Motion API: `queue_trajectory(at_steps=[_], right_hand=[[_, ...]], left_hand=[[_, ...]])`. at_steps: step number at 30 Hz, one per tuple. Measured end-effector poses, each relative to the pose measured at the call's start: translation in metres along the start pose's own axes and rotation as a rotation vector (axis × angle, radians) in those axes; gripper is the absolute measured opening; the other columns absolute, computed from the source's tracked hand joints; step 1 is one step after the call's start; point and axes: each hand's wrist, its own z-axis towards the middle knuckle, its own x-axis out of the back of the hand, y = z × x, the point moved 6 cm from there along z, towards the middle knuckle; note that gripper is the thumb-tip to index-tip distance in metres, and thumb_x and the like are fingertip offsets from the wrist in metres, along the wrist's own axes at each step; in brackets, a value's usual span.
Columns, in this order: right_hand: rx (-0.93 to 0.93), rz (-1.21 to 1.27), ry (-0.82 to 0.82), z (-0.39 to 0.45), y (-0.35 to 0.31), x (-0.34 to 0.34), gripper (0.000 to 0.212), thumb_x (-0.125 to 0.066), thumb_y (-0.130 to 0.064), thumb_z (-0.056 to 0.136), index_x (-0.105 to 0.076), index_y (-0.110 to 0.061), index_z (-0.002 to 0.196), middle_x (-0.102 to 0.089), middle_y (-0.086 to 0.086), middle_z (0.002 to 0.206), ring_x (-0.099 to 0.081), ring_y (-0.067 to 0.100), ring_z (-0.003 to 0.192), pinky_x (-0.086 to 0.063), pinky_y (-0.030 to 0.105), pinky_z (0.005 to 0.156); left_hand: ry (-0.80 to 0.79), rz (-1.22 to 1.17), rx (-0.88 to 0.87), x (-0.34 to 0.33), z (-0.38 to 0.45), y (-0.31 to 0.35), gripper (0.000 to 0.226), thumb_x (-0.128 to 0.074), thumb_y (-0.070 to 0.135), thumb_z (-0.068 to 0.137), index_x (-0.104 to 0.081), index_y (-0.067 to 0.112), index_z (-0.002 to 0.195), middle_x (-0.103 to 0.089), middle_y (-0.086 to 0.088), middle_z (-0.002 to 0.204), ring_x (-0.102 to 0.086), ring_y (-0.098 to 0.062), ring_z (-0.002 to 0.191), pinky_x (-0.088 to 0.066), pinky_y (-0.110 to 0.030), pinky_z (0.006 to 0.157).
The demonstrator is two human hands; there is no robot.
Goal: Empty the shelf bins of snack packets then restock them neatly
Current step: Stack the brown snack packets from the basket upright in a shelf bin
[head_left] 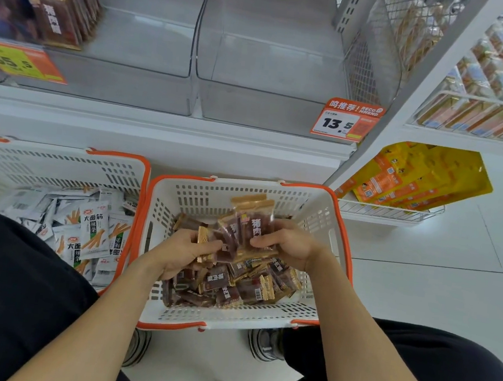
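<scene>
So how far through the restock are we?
Emptying looks done: two clear bins stand bare. Restocking is begun: brown packets stand upright in the left bin. Both the left hand and right hand gather a bunch from the basket. White packets remain.

Inside a retail shop, in a snack aisle. White metal shelving (156,137) with clear plastic bins (270,62) along its front edge. Orange price tags (346,121) clipped to the shelf, one reading 13.5. Rows of packaged snacks in wire racks (486,100) to the right, yellow pouches (416,176) in a lower rack. Two white shopping baskets with orange handles (319,210) on a pale tiled floor (435,287), filled with small wrapped snack packets (234,284).
</scene>
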Motion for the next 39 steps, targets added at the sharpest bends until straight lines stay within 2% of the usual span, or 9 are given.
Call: queue_trajectory(at_steps=[3,5,10,14,19,22,26,33,39], right_hand=[[0.011,-0.065,0.052,0.003,0.005,-0.001,0.031,-0.072,-0.002,0.084,-0.070,-0.001,0.115,-0.073,0.015,0.117,-0.065,0.034,0.116,-0.042,0.054,0.111],[0.015,-0.082,0.058,0.002,0.004,-0.004,0.023,-0.069,-0.003,0.090,-0.072,-0.005,0.113,-0.075,0.007,0.113,-0.065,0.028,0.113,-0.044,0.051,0.109],[0.033,-0.151,0.060,-0.001,-0.003,-0.009,0.028,-0.072,-0.013,0.090,-0.069,-0.011,0.118,-0.074,0.000,0.107,-0.066,0.020,0.103,-0.050,0.039,0.097],[0.012,-0.080,0.076,0.001,-0.001,-0.011,0.045,-0.077,-0.028,0.080,-0.069,-0.012,0.122,-0.072,0.006,0.122,-0.062,0.029,0.121,-0.040,0.055,0.113],[0.021,0.072,0.035,0.006,0.006,-0.028,0.035,-0.068,-0.012,0.088,-0.068,-0.008,0.123,-0.071,0.012,0.123,-0.061,0.033,0.122,-0.039,0.057,0.113],[0.033,0.009,-0.005,0.004,0.002,-0.044,0.029,-0.062,-0.003,0.091,-0.065,-0.005,0.120,-0.071,0.013,0.115,-0.066,0.033,0.111,-0.046,0.054,0.107],[0.041,-0.108,-0.091,0.004,-0.003,-0.068,0.041,-0.055,0.008,0.090,-0.058,-0.005,0.129,-0.070,0.011,0.111,-0.068,0.025,0.104,-0.053,0.041,0.101],[0.044,0.029,-0.106,-0.001,-0.022,-0.055,0.046,-0.066,-0.020,0.096,-0.054,-0.006,0.138,-0.064,0.014,0.134,-0.061,0.030,0.125,-0.044,0.049,0.111],[0.207,0.092,-0.010,-0.008,-0.063,-0.043,0.054,-0.079,-0.009,0.082,-0.059,-0.004,0.132,-0.067,0.017,0.127,-0.065,0.034,0.117,-0.053,0.045,0.099]], left_hand=[[0.002,-0.177,-0.004,-0.002,0.000,0.002,0.043,-0.067,0.033,0.093,-0.065,0.001,0.122,-0.070,-0.026,0.111,-0.064,-0.024,0.076,-0.051,-0.027,0.057],[-0.031,-0.327,-0.026,-0.005,-0.003,0.005,0.043,-0.064,0.034,0.094,-0.064,0.004,0.125,-0.066,-0.032,0.117,-0.065,-0.035,0.092,-0.060,-0.042,0.077],[-0.132,-0.556,-0.089,-0.010,-0.007,0.013,0.033,-0.065,0.024,0.096,-0.061,0.012,0.126,-0.070,-0.025,0.105,-0.067,-0.039,0.096,-0.050,-0.057,0.101],[-0.158,-0.379,-0.151,-0.013,-0.008,0.018,0.047,-0.071,0.014,0.089,-0.057,0.000,0.131,-0.065,-0.029,0.123,-0.061,-0.042,0.111,-0.042,-0.055,0.106],[-0.032,-0.219,-0.154,-0.012,-0.004,0.018,0.070,-0.059,0.060,0.086,-0.059,0.010,0.135,-0.065,-0.011,0.133,-0.054,-0.029,0.131,-0.037,-0.052,0.114],[-0.039,-0.188,-0.200,-0.020,-0.003,0.019,0.073,-0.054,0.070,0.088,-0.043,0.027,0.146,-0.061,0.001,0.139,-0.056,-0.025,0.130,-0.045,-0.054,0.107],[0.109,-0.108,-0.220,-0.018,-0.001,0.013,0.102,-0.078,0.074,0.059,-0.036,0.030,0.140,-0.061,0.000,0.131,-0.062,-0.018,0.119,-0.053,-0.046,0.102],[0.005,-0.180,-0.200,-0.019,-0.005,0.034,0.061,-0.078,0.038,0.075,-0.051,0.028,0.129,-0.070,-0.006,0.124,-0.067,-0.028,0.113,-0.051,-0.053,0.101],[-0.150,0.048,-0.266,0.000,-0.037,0.095,0.092,-0.084,0.067,0.053,-0.051,0.031,0.132,-0.071,-0.004,0.122,-0.069,-0.028,0.110,-0.059,-0.031,0.066]])
